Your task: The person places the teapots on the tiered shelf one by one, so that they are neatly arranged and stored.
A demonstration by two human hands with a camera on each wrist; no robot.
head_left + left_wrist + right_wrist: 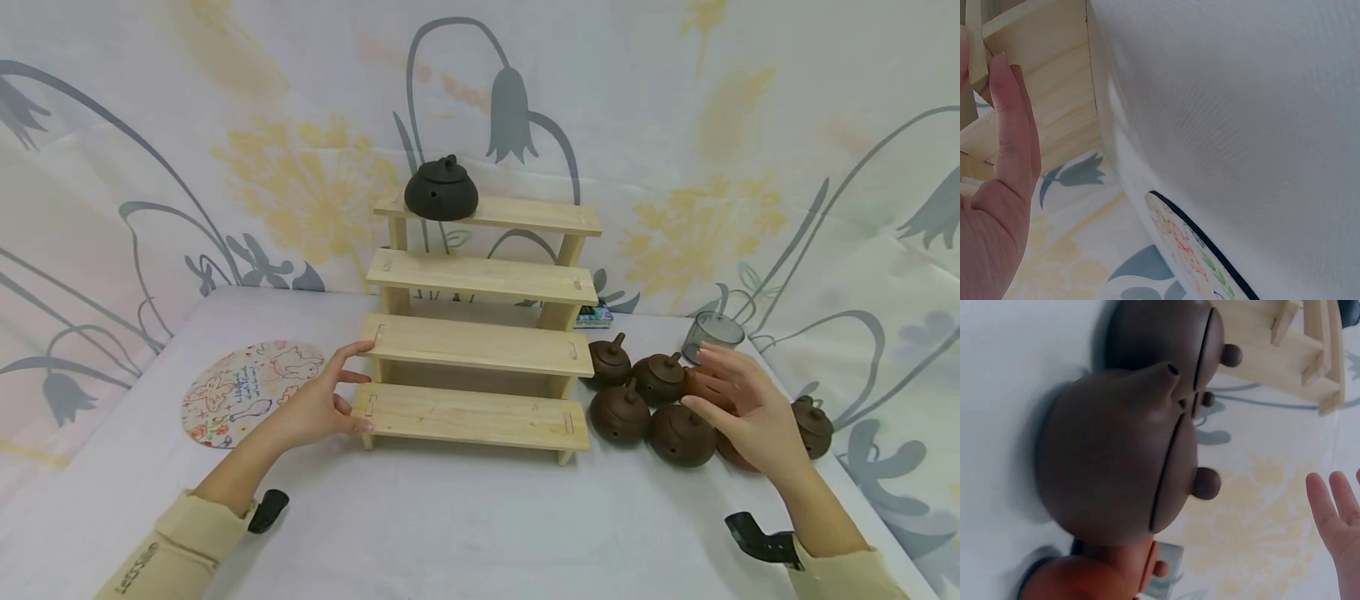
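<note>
A four-tiered wooden display stand stands in the middle of the table. My left hand touches its left end, thumb at the lowest tier and index finger at the tier above, fingers fairly straight in the left wrist view. My right hand hovers above a cluster of small clay teapots on the right, fingers spread and holding nothing. Among them are a dark brown teapot and a reddish one, partly hidden by the hand in the head view. A black teapot sits at the left of the top tier.
A round mat with coloured drawings lies left of the stand. Behind the teapots stands a clear grey cup. A small colourful box shows behind the stand's right side. Floral cloth hangs at the back.
</note>
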